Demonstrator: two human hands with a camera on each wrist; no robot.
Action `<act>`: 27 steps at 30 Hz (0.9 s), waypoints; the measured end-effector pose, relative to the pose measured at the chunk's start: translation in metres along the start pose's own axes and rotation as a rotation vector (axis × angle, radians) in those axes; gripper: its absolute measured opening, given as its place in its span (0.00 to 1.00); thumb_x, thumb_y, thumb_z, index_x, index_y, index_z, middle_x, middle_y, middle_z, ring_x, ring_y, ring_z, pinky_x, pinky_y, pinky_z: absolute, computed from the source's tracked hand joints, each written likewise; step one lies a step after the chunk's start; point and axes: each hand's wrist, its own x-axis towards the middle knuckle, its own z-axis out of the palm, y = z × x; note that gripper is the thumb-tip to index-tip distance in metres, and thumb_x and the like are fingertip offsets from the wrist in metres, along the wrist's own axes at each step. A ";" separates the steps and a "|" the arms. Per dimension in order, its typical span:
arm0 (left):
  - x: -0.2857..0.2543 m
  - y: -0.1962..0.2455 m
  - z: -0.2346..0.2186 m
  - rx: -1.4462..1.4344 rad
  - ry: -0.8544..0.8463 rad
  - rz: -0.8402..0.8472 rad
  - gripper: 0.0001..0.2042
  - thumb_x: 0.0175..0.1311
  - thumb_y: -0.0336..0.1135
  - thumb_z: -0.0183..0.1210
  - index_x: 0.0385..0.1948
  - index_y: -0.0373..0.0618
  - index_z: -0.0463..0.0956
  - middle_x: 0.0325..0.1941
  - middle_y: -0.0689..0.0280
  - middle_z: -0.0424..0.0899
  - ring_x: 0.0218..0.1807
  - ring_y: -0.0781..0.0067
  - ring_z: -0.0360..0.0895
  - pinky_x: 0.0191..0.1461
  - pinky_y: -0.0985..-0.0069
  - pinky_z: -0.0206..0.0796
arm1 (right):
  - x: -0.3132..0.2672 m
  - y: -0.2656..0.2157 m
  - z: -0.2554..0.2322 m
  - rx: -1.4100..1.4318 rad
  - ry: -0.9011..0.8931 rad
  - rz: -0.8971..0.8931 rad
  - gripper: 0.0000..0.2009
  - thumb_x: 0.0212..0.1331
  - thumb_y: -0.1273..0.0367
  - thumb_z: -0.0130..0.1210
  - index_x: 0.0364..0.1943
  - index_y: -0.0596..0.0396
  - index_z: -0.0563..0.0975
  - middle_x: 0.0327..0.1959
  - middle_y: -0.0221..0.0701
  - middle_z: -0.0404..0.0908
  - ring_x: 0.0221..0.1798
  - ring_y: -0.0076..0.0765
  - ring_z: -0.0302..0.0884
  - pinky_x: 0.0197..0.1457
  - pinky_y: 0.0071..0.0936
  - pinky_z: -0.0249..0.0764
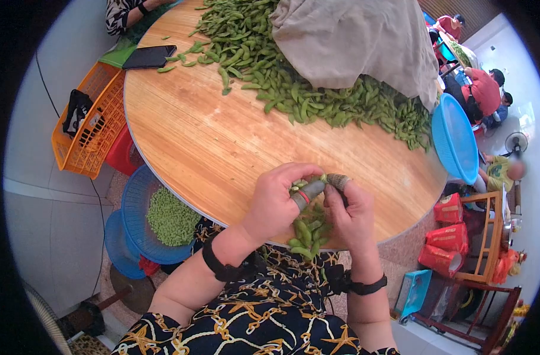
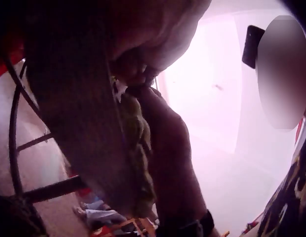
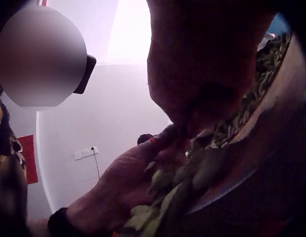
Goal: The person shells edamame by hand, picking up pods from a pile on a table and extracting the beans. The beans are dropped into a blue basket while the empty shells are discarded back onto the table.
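Close together over the table's near edge, my left hand [image 1: 270,201] and right hand [image 1: 354,216] pinch a green edamame pod [image 1: 323,177] between their fingertips. A dark cover with a red band [image 1: 303,196] sits on the left thumb. Another dark, ribbed finger cover [image 1: 338,181] is on the right hand. Shelled beans [image 1: 296,187] show inside the curled left fingers. Below the hands lies a small pile of pods [image 1: 308,234] at the table edge. In the right wrist view, pods [image 3: 165,200] hang in shadow beside the left hand [image 3: 113,185].
The round wooden table [image 1: 193,136] bears a large heap of pods [image 1: 323,103], partly under a grey cloth [image 1: 359,44]. A phone [image 1: 150,57] lies at the left. Shelled beans [image 1: 170,218] fill a blue basket [image 1: 134,195] below. A blue basin [image 1: 454,139] leans at the right edge.
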 end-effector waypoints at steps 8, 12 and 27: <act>-0.001 -0.008 0.001 -0.769 -0.191 -0.506 0.06 0.58 0.28 0.53 0.36 0.44 0.71 0.30 0.68 0.76 0.25 0.88 0.68 0.26 0.91 0.59 | 0.004 -0.003 -0.010 0.249 -0.103 0.232 0.05 0.57 0.72 0.50 0.30 0.60 0.74 0.16 0.24 0.69 0.18 0.16 0.64 0.21 0.17 0.60; 0.002 -0.010 -0.013 -1.042 -0.096 -0.594 0.06 0.59 0.27 0.50 0.37 0.45 0.69 0.31 0.68 0.75 0.23 0.89 0.67 0.22 0.95 0.56 | 0.016 0.016 -0.006 0.274 0.020 0.269 0.07 0.59 0.69 0.48 0.31 0.60 0.74 0.16 0.21 0.68 0.18 0.13 0.61 0.20 0.14 0.58; -0.045 -0.019 -0.154 -0.846 0.521 -0.197 0.13 0.59 0.29 0.46 0.46 0.38 0.67 0.38 0.61 0.73 0.25 0.82 0.65 0.21 0.90 0.56 | 0.009 -0.012 -0.042 -0.203 -0.609 0.074 0.12 0.52 0.64 0.55 0.40 0.52 0.76 0.22 0.38 0.77 0.24 0.37 0.75 0.29 0.31 0.70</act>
